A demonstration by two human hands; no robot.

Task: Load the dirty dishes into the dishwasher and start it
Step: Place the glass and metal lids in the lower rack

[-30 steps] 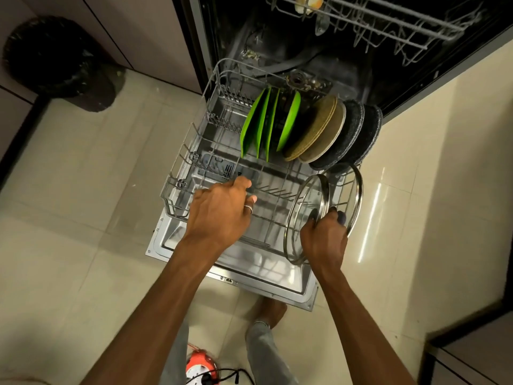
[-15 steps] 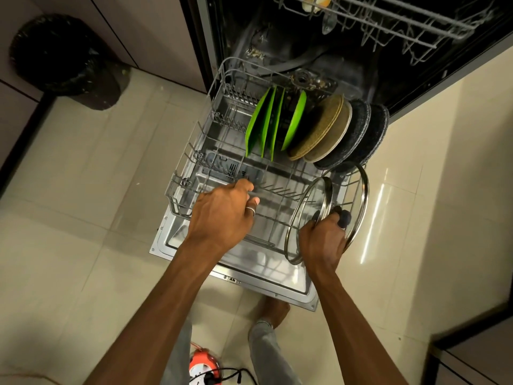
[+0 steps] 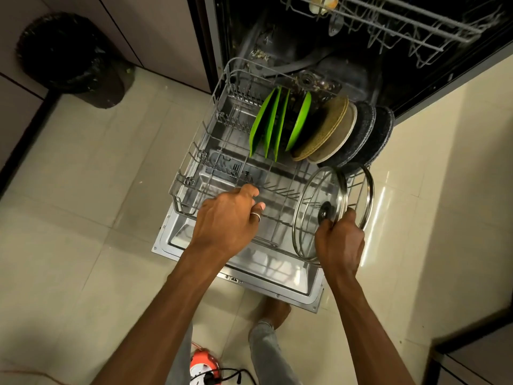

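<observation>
The person is standing over the open dishwasher door (image 3: 277, 276), with the lower rack (image 3: 194, 173) pulled out above it. The left hand (image 3: 230, 218) is reaching into the middle of the rack, knuckles up. Its fingers are bunched together and curling down over one of the rack's wires, and the tips are hiding among the wires. A ring (image 3: 256, 215) is showing on one finger.

The right hand (image 3: 340, 240) is gripping a glass lid (image 3: 311, 195) at its knob. The fingers are wrapping behind the glass and the thumb is sitting just beside the metal disc at the centre. The lid is standing on edge at the rack's front right, tilting slightly. A second lid (image 3: 370, 195) is standing just behind it, towards the right rim (its knob is hidden).

Further back the rack is holding a row of upright dishes: green plates (image 3: 273, 126), then tan plates (image 3: 330, 132), then dark speckled plates (image 3: 366, 129), each leaning close to the next. The upper rack (image 3: 402, 20) is jutting out overhead at the top of the view. A black bin (image 3: 69, 54) is sitting on the tiled floor to the left, well apart from the machine, and an orange object (image 3: 202, 365) with a black cord is lying by the person's feet.
</observation>
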